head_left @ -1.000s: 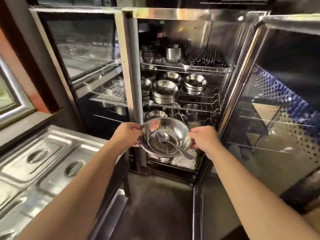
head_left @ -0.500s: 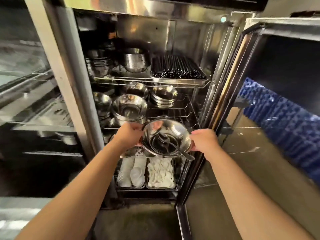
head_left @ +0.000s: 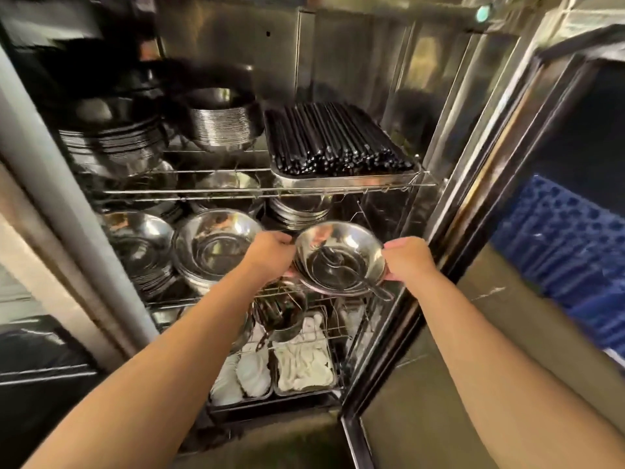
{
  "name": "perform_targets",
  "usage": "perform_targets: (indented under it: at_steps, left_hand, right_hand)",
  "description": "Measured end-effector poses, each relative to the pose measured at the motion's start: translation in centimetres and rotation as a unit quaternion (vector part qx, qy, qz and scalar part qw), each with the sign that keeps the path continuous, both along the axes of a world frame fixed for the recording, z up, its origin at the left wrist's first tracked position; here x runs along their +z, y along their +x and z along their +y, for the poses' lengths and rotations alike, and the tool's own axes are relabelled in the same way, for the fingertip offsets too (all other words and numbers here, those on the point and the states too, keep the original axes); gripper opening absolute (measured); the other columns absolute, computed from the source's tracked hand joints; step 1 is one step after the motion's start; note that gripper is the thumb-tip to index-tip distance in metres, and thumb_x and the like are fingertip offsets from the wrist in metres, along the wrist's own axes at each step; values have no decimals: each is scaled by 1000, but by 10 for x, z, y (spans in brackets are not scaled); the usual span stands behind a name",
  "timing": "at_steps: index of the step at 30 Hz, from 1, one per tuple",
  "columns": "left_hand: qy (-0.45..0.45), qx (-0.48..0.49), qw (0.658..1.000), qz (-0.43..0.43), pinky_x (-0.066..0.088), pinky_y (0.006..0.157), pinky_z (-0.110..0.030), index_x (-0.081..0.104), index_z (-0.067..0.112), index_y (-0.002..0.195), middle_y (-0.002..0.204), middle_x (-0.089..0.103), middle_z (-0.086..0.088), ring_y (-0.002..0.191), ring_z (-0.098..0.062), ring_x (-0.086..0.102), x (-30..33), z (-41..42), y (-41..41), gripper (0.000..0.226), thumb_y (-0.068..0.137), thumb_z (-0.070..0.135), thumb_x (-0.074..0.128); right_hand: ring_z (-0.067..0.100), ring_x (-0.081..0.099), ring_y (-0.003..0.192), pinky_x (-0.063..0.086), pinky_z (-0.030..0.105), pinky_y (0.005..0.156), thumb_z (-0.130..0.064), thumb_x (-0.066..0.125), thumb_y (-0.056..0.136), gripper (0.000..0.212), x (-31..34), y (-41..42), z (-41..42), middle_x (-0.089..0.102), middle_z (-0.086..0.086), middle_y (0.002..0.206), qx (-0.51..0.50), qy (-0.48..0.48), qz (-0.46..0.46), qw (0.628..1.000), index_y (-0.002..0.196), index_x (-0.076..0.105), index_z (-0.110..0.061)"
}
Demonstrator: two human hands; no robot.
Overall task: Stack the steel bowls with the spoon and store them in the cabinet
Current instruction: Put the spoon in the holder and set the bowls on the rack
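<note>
I hold a small stack of steel bowls (head_left: 340,245) with both hands at the mouth of the open steel cabinet (head_left: 399,96). A spoon (head_left: 358,275) lies inside the top bowl, its handle poking over the near right rim. My left hand (head_left: 269,253) grips the stack's left rim and my right hand (head_left: 407,258) grips its right rim. The stack hovers over the right end of the middle wire shelf (head_left: 304,294), beside another stack of steel bowls (head_left: 216,245) that stands on that shelf.
The upper shelf carries stacked plates (head_left: 111,140), a stack of steel dishes (head_left: 220,126) and a tray of black chopsticks (head_left: 338,140). White cloths (head_left: 301,363) lie in trays at the bottom. The cabinet door (head_left: 473,204) stands open at right, with a blue crate (head_left: 568,252) beyond.
I have stepped closer to the cabinet. The stack of bowls with the spoon has moved up and forward, from in front of the lower shelf to the middle shelf's right end.
</note>
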State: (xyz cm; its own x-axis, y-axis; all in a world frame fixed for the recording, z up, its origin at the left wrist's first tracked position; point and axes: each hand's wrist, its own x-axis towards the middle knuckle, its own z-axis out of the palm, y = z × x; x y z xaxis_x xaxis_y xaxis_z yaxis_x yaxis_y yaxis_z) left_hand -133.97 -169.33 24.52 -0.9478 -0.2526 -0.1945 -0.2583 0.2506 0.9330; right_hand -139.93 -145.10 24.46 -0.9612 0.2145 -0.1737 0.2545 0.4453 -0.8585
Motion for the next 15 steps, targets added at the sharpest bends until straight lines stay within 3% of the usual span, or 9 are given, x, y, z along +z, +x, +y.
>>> perform_targets:
  at_steps: [3, 5, 7, 9, 11, 15]
  left_hand:
    - [-29, -17, 999, -15, 64, 73, -45, 65, 2, 108, 113, 71, -21, 83, -33, 76, -11, 7, -22, 16, 96, 11, 59]
    - [-52, -12, 998, -12, 61, 82, -50, 65, 10, 94, 112, 71, -24, 90, -37, 74, -17, 13, -34, 9, 96, 14, 57]
    - [-61, 10, 998, -13, 59, 88, -50, 66, 9, 94, 107, 72, -26, 94, -40, 72, -24, 18, -48, 14, 95, 17, 55]
    - [-91, 22, 995, -30, 57, 90, -45, 68, 3, 113, 109, 72, -25, 102, -41, 69, -33, 21, -62, 30, 97, 23, 53]
    - [-116, 30, 992, -46, 56, 92, -42, 65, 6, 127, 115, 72, -22, 109, -39, 67, -38, 22, -72, 41, 98, 33, 53]
    - [-136, 30, 988, -69, 58, 88, -39, 60, 8, 133, 106, 74, -16, 98, -33, 71, -51, 21, -90, 51, 98, 44, 51]
  right_hand:
    - [38, 71, 72, 64, 55, 70, 5, 67, 81, 22, -3, -18, -2, 67, 16, 69, 34, 65, 4, 997, 61, 61, -2]
    - [32, 61, 60, 60, 42, 58, -1, 62, 84, 27, -8, -29, -3, 56, 11, 59, 46, 110, 10, 993, 58, 54, -4]
    - [26, 53, 57, 40, 28, 47, -8, 60, 87, 30, -13, -37, -6, 51, 5, 59, 54, 135, 15, 989, 60, 51, -9]
    - [30, 62, 72, 42, 28, 55, -10, 59, 90, 9, -18, -47, -9, 63, 10, 79, 77, 139, 2, 987, 85, 63, -3]
    - [26, 64, 78, 45, 29, 58, -13, 60, 93, 24, -25, -57, -12, 68, 15, 99, 93, 140, -16, 986, 110, 64, 3]
    - [23, 60, 78, 42, 28, 56, -14, 60, 95, 33, -38, -74, -18, 61, 9, 96, 102, 157, -35, 982, 126, 59, -1]
